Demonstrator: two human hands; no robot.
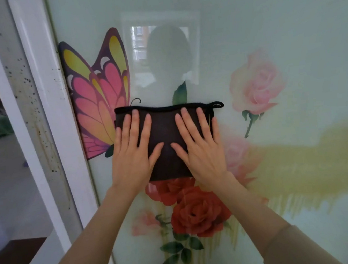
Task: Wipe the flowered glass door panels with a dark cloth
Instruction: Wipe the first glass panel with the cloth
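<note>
I've got left hand (133, 153) and right hand (200, 148) flat, fingers spread, pressing dark cloth (165, 141) on glass door panel (286, 23) right of butterfly (98, 92); keep pressure even, overlap strokes.

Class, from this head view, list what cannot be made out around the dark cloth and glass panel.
Head view: glass behind the dark cloth, covered by it, the left hand and the right hand.
Lower right of the butterfly sticker, behind the left hand.
The glass door panel, cut off at top, right and bottom edges.
The person's reflection, only a dim silhouette.
</note>
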